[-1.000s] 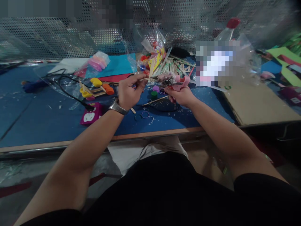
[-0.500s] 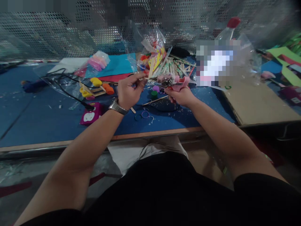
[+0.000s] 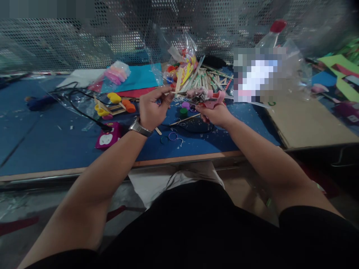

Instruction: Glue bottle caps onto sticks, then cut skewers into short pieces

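Shifted slightly left, the left hand (image 3: 153,108) pinches a stick (image 3: 177,93), the right hand (image 3: 217,114) gripping a pink glue gun (image 3: 215,98) pointed leftward at it.

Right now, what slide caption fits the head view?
Right hand grips a pink glue gun, left hand pinches a wooden stick.

Glue gun (image 3: 216,98) is showing smooth pink plast. at the grip end, v. rough, crusty coat up front. Watch (image 3: 141,128) is gleaming like brushed met.; mesh panel (image 3: 70,45) is looking like dull perf. met. Craft sticks (image 3: 206,80) are showing bare matt wd. Worktop (image 3: 42,149) is looking smooth, semi-matt, w/ wd. edging (image 3: 185,160). Cardboard (image 3: 316,125) is looking matt; bottle (image 3: 267,38) is glinting, clear glossy plast.; blk. shirt (image 3: 182,231) is showing matt cloth.
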The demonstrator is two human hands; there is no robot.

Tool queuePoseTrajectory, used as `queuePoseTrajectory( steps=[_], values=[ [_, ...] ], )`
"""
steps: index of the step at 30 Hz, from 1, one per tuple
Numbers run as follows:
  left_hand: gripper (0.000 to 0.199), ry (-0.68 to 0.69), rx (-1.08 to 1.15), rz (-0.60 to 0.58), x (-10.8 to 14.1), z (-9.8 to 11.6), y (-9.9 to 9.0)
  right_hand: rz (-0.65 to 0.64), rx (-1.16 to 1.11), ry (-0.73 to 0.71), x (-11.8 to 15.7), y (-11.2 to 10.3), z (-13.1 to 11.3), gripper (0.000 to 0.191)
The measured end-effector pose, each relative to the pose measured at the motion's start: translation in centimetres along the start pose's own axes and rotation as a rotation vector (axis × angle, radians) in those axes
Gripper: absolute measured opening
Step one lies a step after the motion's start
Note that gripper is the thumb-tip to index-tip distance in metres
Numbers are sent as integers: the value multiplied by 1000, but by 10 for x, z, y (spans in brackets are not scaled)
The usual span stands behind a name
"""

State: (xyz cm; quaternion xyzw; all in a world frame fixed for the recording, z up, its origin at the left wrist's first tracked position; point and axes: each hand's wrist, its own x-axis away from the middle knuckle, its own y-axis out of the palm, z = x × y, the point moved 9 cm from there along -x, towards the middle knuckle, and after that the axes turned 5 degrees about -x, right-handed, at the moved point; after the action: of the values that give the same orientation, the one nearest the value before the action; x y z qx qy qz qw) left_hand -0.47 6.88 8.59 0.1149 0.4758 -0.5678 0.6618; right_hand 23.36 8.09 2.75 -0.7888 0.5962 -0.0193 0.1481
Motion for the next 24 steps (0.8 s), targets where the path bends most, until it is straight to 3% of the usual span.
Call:
queuePoseTrajectory(
  steps=[5, 15, 20, 24],
  values=[
    [42, 14, -23, -7, 0, 1, 0, 62, -98, 8, -3, -3, 4, 56],
    [45, -104, -10, 92, -4, -11, -9, -27, -282, -67, -1, 0, -13, 54],
    [54, -194, 16, 16, -3, -17, -1, -15, -238, -65, -2, 2, -9, 51],
    [53, -180, 61, -7, 1, -10, 6, -5, -206, -45, -3, 5, -5, 47]
  ],
)
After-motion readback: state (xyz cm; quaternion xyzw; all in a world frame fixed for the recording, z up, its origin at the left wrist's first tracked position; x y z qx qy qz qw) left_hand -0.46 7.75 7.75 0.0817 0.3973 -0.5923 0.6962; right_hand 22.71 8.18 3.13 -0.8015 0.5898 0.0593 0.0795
